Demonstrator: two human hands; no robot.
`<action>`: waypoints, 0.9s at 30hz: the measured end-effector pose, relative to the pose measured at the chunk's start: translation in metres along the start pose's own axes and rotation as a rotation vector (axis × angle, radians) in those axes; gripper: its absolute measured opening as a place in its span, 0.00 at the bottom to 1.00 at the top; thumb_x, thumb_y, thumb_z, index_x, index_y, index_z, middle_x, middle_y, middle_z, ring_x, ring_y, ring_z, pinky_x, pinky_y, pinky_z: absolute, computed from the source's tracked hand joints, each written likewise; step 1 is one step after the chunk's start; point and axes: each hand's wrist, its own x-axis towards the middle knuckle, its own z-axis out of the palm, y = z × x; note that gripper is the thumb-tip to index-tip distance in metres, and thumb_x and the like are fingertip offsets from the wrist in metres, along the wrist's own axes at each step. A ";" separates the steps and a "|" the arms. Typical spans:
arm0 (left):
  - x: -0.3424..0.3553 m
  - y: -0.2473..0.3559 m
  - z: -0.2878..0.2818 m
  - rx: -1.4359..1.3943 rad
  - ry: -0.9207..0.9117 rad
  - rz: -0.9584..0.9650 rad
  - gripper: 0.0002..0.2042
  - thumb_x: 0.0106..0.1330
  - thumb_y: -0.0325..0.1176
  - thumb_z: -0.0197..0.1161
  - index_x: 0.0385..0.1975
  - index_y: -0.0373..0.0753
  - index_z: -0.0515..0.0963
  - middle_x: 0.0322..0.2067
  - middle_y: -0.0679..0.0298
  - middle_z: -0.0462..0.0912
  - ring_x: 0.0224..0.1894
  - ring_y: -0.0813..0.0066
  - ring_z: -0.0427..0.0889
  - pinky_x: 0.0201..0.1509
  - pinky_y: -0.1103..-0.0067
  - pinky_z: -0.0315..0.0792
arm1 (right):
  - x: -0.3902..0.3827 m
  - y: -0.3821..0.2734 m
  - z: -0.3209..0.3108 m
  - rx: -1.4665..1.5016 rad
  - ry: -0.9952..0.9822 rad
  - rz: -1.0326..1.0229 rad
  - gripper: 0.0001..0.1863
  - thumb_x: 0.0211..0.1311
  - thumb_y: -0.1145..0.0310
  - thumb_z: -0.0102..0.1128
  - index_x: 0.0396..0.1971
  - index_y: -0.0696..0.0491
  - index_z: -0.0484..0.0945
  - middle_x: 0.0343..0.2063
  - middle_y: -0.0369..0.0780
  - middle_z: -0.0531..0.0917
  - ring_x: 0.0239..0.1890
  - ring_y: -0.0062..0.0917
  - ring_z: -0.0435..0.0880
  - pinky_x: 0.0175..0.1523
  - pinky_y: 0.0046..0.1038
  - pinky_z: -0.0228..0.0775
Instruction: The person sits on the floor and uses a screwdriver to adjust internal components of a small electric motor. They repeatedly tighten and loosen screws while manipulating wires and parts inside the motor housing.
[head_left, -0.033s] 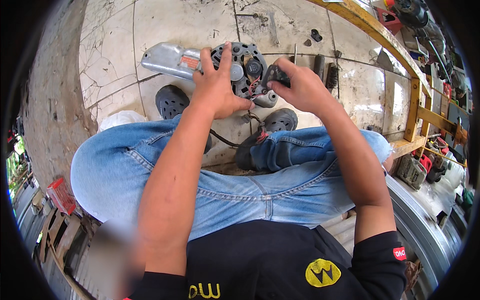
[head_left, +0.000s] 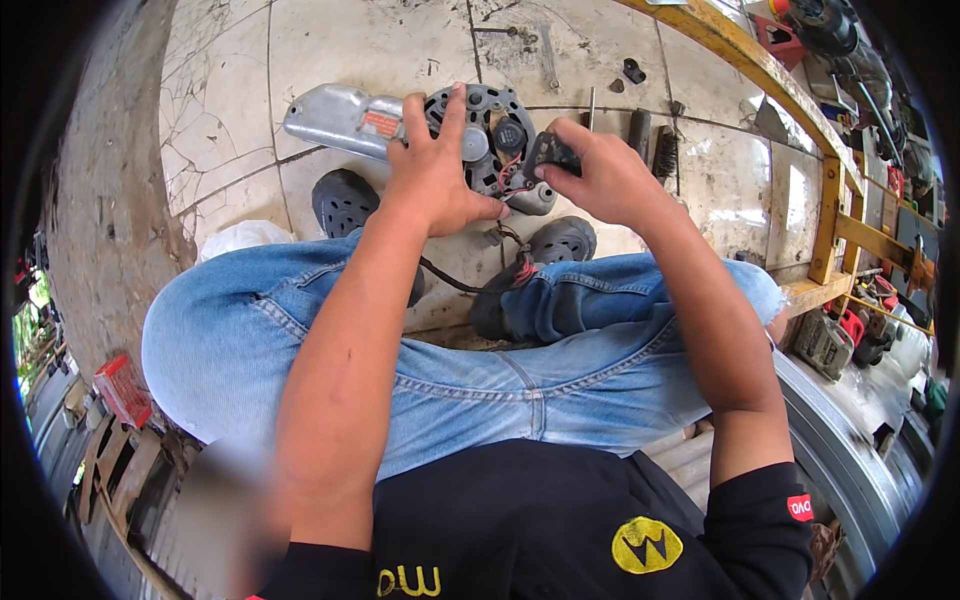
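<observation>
A grey metal motor housing [head_left: 490, 108], round and slotted, lies on the tiles in front of me. From its left side sticks a long smooth metal cover [head_left: 335, 115] with an orange label. My left hand [head_left: 432, 185] spans the housing's left part, fingers spread toward its far edge and thumb at the near side. In the fist of my right hand [head_left: 610, 175] is a dark, speckled, chunky object [head_left: 548, 155], held against the housing's right side; its lower end is hard to make out. Beside it are a black round cap [head_left: 508, 137] and red wires [head_left: 508, 172].
A dark cable [head_left: 455, 282] runs from the housing toward my right leg. My dark clogs [head_left: 345, 200] flank the work. Beyond my right hand lie a thin metal rod [head_left: 591, 105], a dark cylinder [head_left: 639, 130] and a coil spring [head_left: 665, 150]. A yellow metal frame [head_left: 760, 60] stands on the right.
</observation>
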 end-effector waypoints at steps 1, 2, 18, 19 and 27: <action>0.001 0.000 -0.002 0.003 -0.010 0.011 0.73 0.33 0.50 0.87 0.78 0.58 0.35 0.74 0.40 0.34 0.67 0.27 0.60 0.71 0.54 0.63 | -0.001 -0.001 0.000 -0.005 -0.001 -0.003 0.16 0.61 0.60 0.65 0.43 0.52 0.73 0.28 0.50 0.84 0.36 0.52 0.82 0.39 0.49 0.71; 0.001 -0.001 0.000 0.001 0.009 0.007 0.73 0.33 0.50 0.87 0.78 0.58 0.35 0.74 0.41 0.34 0.66 0.27 0.60 0.71 0.54 0.62 | -0.001 -0.002 -0.001 -0.011 -0.002 -0.007 0.16 0.61 0.60 0.65 0.43 0.52 0.73 0.28 0.50 0.84 0.36 0.52 0.82 0.39 0.49 0.71; 0.004 0.002 -0.001 0.034 0.038 0.007 0.70 0.36 0.47 0.87 0.78 0.58 0.37 0.75 0.44 0.34 0.67 0.28 0.59 0.69 0.55 0.68 | 0.009 0.010 0.001 0.090 0.033 -0.060 0.16 0.61 0.64 0.68 0.41 0.55 0.73 0.30 0.51 0.84 0.37 0.53 0.81 0.39 0.43 0.72; 0.005 0.002 -0.003 0.032 0.035 0.007 0.70 0.36 0.47 0.87 0.78 0.58 0.37 0.75 0.44 0.34 0.67 0.28 0.59 0.69 0.55 0.68 | 0.009 0.008 -0.001 0.093 -0.003 -0.057 0.16 0.62 0.64 0.68 0.41 0.56 0.73 0.30 0.51 0.84 0.37 0.53 0.81 0.39 0.42 0.72; 0.004 -0.001 0.000 0.030 0.043 0.014 0.71 0.35 0.48 0.87 0.78 0.58 0.36 0.75 0.44 0.34 0.66 0.27 0.60 0.69 0.55 0.69 | 0.008 0.013 0.001 0.083 -0.005 -0.060 0.17 0.62 0.60 0.66 0.45 0.52 0.73 0.29 0.51 0.83 0.38 0.53 0.82 0.40 0.48 0.71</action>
